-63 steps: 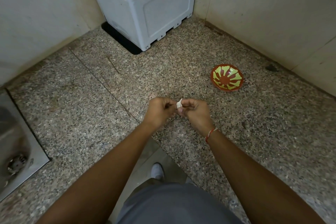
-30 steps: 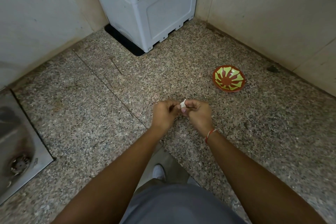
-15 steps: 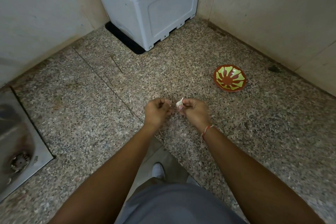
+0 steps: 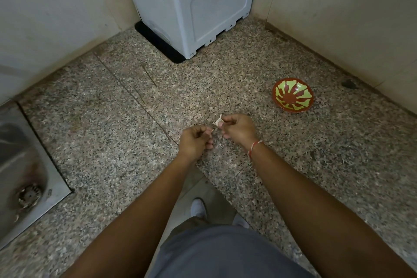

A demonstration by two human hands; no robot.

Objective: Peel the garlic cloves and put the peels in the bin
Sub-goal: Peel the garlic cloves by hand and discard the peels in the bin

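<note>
Speckled granite forms the bench (image 4: pixel 112 119), walled on two sides. At 12 o'clock stands a grey box-like appliance (image 4: pixel 194 4); a steel sink (image 4: pixel 24 165) lies at 9 o'clock, and a red-and-green bowl (image 4: pixel 292 95) at 2 o'clock. Near the centre, the left hand (image 4: pixel 195 142) pinches a sliver of peel (image 4: pixel 212 130), while the right hand (image 4: pixel 239 128) grips the garlic clove (image 4: pixel 218 122).
</note>
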